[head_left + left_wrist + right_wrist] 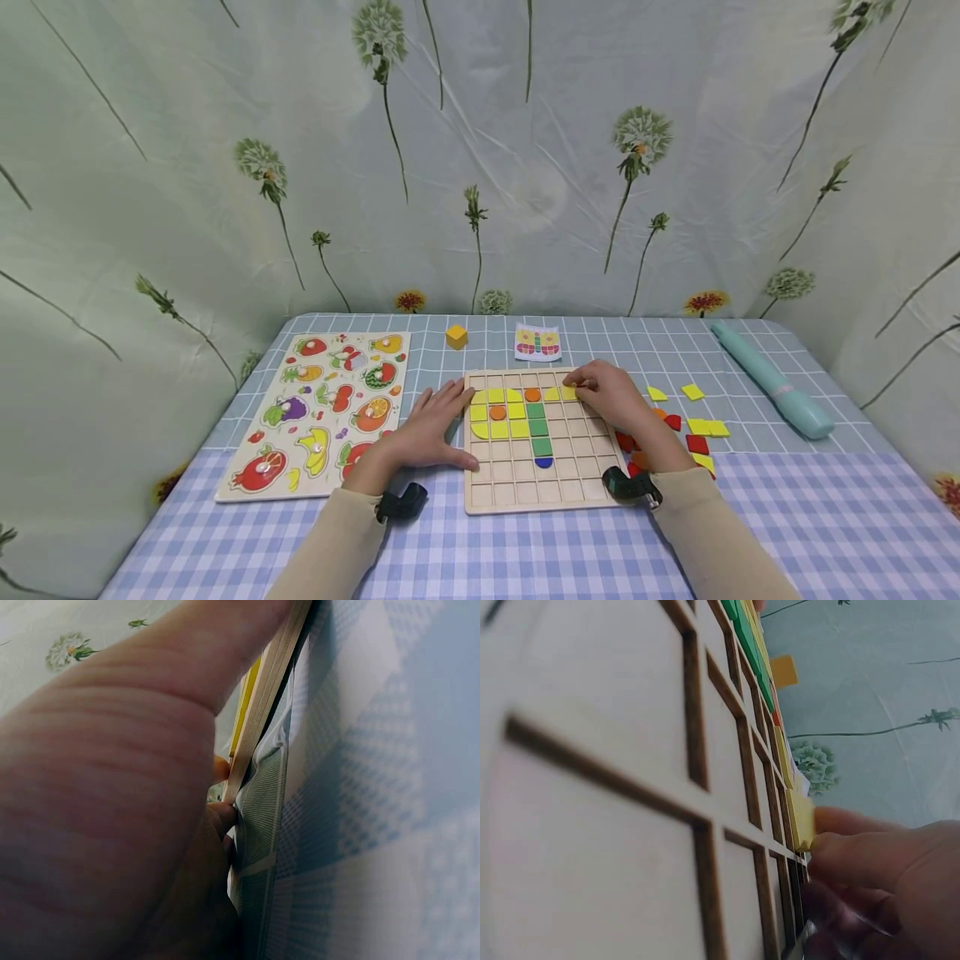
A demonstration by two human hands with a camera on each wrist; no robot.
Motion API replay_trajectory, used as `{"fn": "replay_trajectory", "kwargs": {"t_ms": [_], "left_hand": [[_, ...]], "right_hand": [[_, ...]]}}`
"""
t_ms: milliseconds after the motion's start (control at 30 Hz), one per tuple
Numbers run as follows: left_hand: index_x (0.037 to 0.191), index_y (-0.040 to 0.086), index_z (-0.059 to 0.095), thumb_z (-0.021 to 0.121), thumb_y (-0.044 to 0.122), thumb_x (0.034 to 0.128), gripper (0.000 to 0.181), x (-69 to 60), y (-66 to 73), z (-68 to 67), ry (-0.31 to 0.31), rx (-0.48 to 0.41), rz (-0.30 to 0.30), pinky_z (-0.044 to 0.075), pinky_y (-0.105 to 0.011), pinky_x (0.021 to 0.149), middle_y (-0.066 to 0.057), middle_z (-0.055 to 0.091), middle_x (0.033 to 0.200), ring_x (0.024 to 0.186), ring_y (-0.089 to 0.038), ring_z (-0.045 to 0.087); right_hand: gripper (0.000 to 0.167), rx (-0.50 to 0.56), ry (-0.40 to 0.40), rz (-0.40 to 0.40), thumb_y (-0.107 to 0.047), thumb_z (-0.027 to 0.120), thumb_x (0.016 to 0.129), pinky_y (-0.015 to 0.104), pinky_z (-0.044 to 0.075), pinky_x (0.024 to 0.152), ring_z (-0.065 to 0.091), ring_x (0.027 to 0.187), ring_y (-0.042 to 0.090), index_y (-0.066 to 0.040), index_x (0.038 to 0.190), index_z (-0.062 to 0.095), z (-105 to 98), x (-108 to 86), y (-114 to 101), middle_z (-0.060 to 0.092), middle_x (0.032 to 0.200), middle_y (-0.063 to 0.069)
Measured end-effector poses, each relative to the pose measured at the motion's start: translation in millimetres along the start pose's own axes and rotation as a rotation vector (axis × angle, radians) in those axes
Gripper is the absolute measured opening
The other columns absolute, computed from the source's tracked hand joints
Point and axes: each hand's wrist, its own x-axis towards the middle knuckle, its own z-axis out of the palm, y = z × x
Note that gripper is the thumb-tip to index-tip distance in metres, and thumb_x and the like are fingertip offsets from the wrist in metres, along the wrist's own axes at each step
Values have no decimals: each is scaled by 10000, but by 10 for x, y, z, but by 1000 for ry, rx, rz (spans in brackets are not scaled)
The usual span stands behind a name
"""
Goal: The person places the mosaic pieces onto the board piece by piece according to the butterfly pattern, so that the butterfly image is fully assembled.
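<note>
A wooden grid board (497,497) lies in the middle of the table. My left hand (423,435) rests against its left edge with fingers spread and thumb extended. At the board's far row, my right hand (613,397) pinches a yellow tile (801,821) between thumb and fingers, beside another yellow tile (552,393). Yellow tiles (493,397) fill the far left cells around an orange circle (497,412). A second orange circle (532,394) heads a column of green tiles (539,427), which ends in a blue half-round tile (543,462).
Loose red, orange and yellow tiles (697,443) lie right of the board, partly behind the right forearm. A fruit puzzle board (273,437) sits at left. Behind are a yellow block (456,337) and a butterfly picture card (537,342). A teal wrapped bundle (772,379) lies far right.
</note>
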Motion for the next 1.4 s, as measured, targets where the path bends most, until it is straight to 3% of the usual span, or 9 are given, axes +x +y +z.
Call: {"fn": "replay_trajectory", "kwargs": {"t_ms": [167, 333, 467, 667, 967, 1200, 1400], "left_hand": [[1599, 121, 239, 820, 580, 726, 1145, -5, -1, -2, 10, -1, 9, 12, -573, 1267, -93, 145, 1694, 1581, -307, 72], [1599, 128, 241, 818, 585, 727, 1142, -1, 13, -10, 7, -5, 7, 5, -561, 1272, -87, 143, 1695, 1583, -297, 65], [1600, 133, 240, 815, 588, 729, 1139, 6, 17, -5, 7, 2, 6, 6, -556, 1274, -82, 144, 1695, 1583, -292, 63], [1601, 139, 237, 818, 586, 727, 1141, 2, 16, -3, 4, 4, 2, -5, -550, 1275, -75, 137, 1697, 1585, -282, 55], [1606, 153, 224, 810, 602, 726, 1148, 7, -1, 6, 1, 13, -5, -4, -541, 1278, -59, 129, 1699, 1586, -272, 51], [1602, 140, 234, 819, 589, 724, 1147, 7, 2, 3, 6, 8, 2, 9, -559, 1273, -79, 139, 1696, 1584, -288, 65], [1604, 149, 231, 815, 591, 729, 1141, 6, -7, 4, -2, 7, -5, -9, -551, 1275, -68, 131, 1698, 1586, -275, 51]], "right_hand": [[223, -42, -28, 1, -116, 631, 972, 450, 552, 885, 600, 1005, 282, -139, 1154, 759, -54, -14, -14, 629, 1163, 130], [231, -33, -8, 1, -105, 623, 971, 389, 536, 788, 586, 942, 279, -106, 1175, 729, -202, -28, 42, 638, 1169, 155], [264, -43, -5, 43, -109, 624, 962, 417, 542, 810, 587, 982, 314, -91, 1216, 693, -348, -52, 171, 631, 1202, 184], [344, -63, -68, 138, -141, 653, 946, 495, 555, 904, 559, 1095, 397, -67, 1282, 639, -540, -115, 381, 602, 1257, 239], [354, -91, -96, 197, -99, 682, 901, 428, 574, 802, 562, 997, 383, -19, 1244, 642, -713, -206, 666, 603, 1173, 271], [308, -78, -115, 224, -77, 706, 879, 376, 554, 772, 539, 919, 331, 11, 1168, 648, -732, -236, 738, 597, 1034, 216], [212, -73, -64, 193, -77, 697, 887, 331, 521, 728, 541, 861, 292, -8, 1069, 612, -630, -176, 691, 605, 955, 174]]}}
